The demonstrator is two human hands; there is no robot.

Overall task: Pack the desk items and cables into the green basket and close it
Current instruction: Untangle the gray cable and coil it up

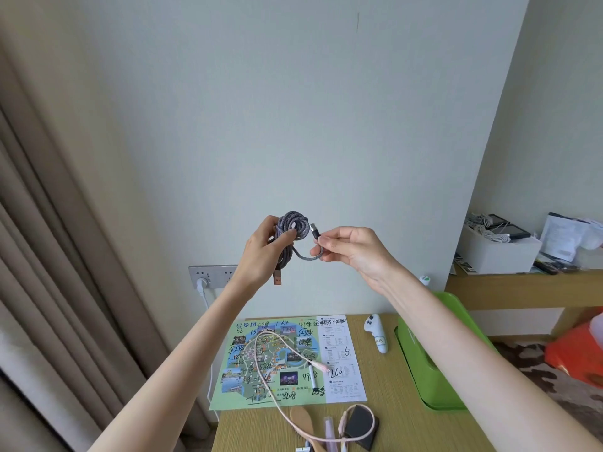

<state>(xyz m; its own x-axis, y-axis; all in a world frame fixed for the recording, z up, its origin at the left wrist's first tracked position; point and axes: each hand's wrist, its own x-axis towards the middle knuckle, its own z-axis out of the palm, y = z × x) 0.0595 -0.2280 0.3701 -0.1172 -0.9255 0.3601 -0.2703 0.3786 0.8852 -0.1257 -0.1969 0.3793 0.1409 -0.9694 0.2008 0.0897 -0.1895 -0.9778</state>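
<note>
the forearm below the right hand (352, 247) covers much of the green basket (414, 363). the left hand (261, 252) hides part of the grey cable coil (292, 225). far below both hands, the wooden brush (301, 422) and pink cable (284, 409) run off the bottom edge

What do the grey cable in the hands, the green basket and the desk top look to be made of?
The grey cable: braided fabric sheath, matte, by its speckled woven texture. The green basket: likely moulded plastic, smooth with a slight sheen. The desk top: wood-look surface with fine straight grain, perhaps laminate or veneer.
</note>
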